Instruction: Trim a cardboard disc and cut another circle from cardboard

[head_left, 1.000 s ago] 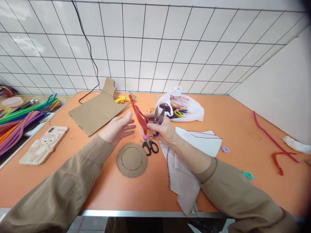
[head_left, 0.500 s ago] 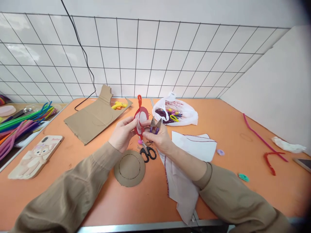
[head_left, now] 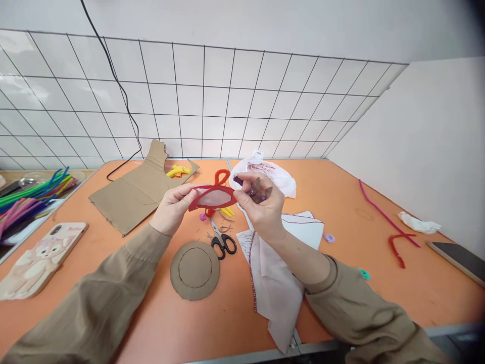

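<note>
My left hand [head_left: 175,205] pinches the left edge of a red-rimmed round piece [head_left: 212,198] with pale fabric inside, held above the table and tilted so it looks like a flat oval. A fuzzy red pipe-cleaner loop [head_left: 223,177] stands up from its far side, and a pink bead [head_left: 203,217] shows below it. Thumb and fingers of my right hand [head_left: 261,207] grip the opposite edge. Small thread snips [head_left: 260,191] with purple handles are tucked in that same hand, blades up, partly hidden. Black-handled scissors [head_left: 223,242] lie below, beside a cardboard disc [head_left: 194,293] with a circular cut line.
Torn cardboard [head_left: 125,202] and a yellow tool [head_left: 178,171] lie at the back left. A white plastic bag [head_left: 280,177] stands behind my right hand, white fabric [head_left: 276,288] under my forearm. Pipe cleaners [head_left: 34,197] and a cased phone [head_left: 45,258] are left; a dark phone [head_left: 458,260] is right.
The red-rimmed piece has turned from nearly upright to a flatter tilt, its right edge now in my right fingers. The snips have swung deeper into my right hand. The view has shifted right.
</note>
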A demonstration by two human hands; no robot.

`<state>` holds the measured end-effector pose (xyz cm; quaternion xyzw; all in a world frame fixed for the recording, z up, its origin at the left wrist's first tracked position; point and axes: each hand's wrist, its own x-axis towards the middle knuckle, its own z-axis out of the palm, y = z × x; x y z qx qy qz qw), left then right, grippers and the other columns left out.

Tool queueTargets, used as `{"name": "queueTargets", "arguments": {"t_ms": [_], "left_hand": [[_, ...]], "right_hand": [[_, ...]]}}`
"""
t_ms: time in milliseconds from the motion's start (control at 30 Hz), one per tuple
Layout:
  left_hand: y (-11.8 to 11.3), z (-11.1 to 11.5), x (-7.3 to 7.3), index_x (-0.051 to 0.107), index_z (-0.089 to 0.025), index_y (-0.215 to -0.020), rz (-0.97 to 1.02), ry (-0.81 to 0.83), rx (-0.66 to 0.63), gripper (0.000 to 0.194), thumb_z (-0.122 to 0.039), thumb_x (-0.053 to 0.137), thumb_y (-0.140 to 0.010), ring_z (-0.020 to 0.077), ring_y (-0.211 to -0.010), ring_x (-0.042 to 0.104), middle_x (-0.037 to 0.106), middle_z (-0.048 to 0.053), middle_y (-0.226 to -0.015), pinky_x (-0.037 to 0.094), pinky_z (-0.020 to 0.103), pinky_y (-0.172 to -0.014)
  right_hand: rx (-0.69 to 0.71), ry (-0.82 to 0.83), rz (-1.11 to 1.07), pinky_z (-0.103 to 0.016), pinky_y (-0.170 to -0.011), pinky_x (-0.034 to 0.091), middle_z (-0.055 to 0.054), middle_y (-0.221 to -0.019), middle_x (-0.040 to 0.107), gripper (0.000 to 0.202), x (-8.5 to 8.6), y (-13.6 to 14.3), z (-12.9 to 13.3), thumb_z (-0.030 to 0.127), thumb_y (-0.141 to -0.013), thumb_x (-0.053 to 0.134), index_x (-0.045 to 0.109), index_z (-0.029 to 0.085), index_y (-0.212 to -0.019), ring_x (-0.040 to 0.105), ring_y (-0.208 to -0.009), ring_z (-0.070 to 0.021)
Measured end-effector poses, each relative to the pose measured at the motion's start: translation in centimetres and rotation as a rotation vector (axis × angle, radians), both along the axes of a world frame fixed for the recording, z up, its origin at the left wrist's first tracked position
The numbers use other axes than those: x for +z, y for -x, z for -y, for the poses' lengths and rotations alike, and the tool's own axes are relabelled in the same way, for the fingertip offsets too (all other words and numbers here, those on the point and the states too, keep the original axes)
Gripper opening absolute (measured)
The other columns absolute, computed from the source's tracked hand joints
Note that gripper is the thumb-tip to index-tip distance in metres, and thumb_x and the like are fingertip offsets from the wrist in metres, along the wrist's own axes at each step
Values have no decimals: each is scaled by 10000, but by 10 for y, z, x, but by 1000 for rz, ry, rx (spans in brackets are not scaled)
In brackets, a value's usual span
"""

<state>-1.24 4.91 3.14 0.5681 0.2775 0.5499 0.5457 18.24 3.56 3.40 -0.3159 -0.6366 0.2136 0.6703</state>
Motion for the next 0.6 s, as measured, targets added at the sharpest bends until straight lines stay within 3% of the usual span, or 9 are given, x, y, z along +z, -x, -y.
{"name": "queueTargets", "arguments": {"t_ms": [200,367,600], "left_hand": [[0,0,2,789,-242,-882,24,-2,-36,192,-382,738,-760,157,-832,678,766,30,-909,538,258,-765],[3,0,2,784,-265,-927,-33,-42,-50,189,-381,692,-809,155,-849,683,766,26,-908,538,267,-791],[9,4,10,789,-255,-908,-180,-65,-1,194,-389,705,-795,138,-790,662,759,24,-864,527,230,-704]], "right_hand": [[37,8,155,-292,-566,372,8,-711,521,12,7,-6,-7,175,-784,653,651,184,-776,476,-629,-118],[49,-79,163,-300,-575,366,7,-684,512,92,6,-6,-7,128,-787,642,638,195,-724,479,-650,-132],[80,-80,138,-298,-577,375,11,-677,505,117,5,-4,-9,123,-789,637,620,197,-699,485,-652,-131]]}}
